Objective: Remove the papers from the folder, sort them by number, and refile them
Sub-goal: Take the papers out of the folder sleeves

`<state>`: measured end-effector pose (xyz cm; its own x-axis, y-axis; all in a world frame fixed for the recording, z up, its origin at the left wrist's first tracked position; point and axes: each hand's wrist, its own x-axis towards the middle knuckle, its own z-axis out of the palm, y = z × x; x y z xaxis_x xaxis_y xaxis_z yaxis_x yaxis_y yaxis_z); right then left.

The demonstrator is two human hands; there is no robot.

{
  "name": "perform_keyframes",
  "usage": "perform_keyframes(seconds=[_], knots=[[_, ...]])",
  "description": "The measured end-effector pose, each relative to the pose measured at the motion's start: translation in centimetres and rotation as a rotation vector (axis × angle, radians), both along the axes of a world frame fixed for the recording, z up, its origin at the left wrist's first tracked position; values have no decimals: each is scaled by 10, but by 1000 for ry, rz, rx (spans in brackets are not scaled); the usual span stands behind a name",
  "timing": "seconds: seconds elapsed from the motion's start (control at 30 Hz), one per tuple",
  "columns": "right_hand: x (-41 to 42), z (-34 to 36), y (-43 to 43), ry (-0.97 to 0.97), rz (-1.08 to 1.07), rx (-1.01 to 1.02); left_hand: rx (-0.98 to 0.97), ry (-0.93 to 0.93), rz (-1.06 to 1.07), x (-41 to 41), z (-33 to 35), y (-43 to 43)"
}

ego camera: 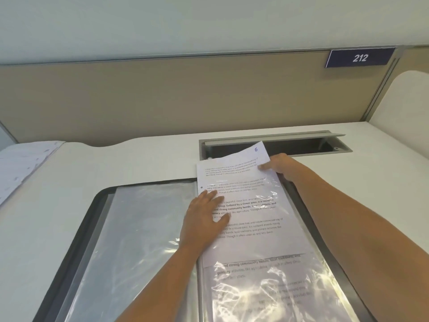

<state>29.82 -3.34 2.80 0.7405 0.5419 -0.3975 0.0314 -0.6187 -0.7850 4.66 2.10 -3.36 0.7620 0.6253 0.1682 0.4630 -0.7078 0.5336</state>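
Just beyond the right hand (278, 167), pinching a sheet (234, 173) by its corner, a cable slot (301, 147) gapes in the desk (139, 159), lid (274, 137) raised; the partition (185, 96) closes off everything past it. Left of the flat left hand (204, 217) the open folder (139, 228) lies low, with bare desk beyond and a paper pile (25, 163) at the far edge. Right of the right hand the desk is open.

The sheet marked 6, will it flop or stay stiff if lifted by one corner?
Probably floppy: the sheet curls up where the right hand pinches its corner. It likely slides easily, since the plastic sleeve looks glossy.
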Motion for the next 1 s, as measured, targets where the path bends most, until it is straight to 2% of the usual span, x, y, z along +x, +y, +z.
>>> perform_keyframes(seconds=[0.37,0.77,1.0], knots=[[8,23,12,-6,-242,381,17,23,-7,-2,-3,0],[22,70,19,-26,-630,869,11,66,-3,-3,-1,-1],[19,88,10,4,-717,1010,37,131,-12,-2,6,-3]])
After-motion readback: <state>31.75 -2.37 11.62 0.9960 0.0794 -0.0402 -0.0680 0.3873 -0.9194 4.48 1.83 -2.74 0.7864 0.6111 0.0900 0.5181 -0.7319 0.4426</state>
